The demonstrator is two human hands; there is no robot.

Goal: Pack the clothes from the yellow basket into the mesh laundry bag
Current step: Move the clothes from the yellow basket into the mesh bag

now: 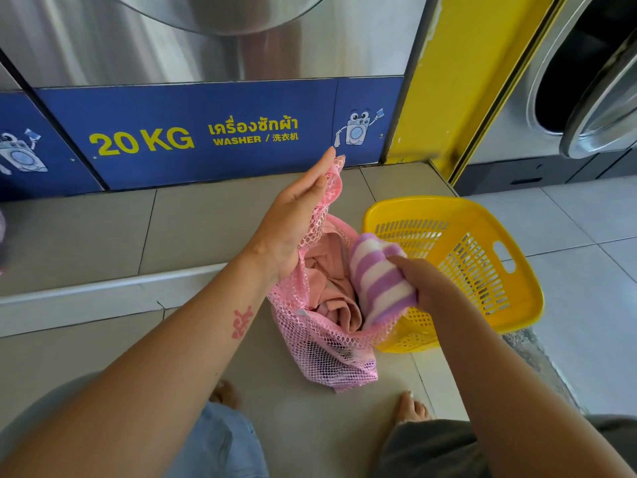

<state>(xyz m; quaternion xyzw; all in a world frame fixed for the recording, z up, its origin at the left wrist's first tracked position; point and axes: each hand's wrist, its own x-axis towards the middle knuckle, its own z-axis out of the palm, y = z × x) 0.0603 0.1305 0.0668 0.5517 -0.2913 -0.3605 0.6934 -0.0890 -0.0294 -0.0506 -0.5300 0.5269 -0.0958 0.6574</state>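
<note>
**Striped roll at the mouth of the bag**

Your left hand (293,215) pinches the upper rim of the pink mesh laundry bag (324,343) between thumb and nearly straight fingers, lifting that edge toward the washer panel (193,132). The bag stands on the tiled floor (103,229), mouth up and open, a pink garment (331,270) bunched inside. Your right hand (424,281) is closed around a rolled purple-and-white striped cloth (375,277), its long axis slanting from the far rim down toward you. The yellow basket (482,257) lies just beside the bag, touching it.

mesh laundry bag (320,343): pink open netting | yellow basket (482,257): glossy plastic | washer (206,39): brushed metal | floor (86,229): matt tile
</note>
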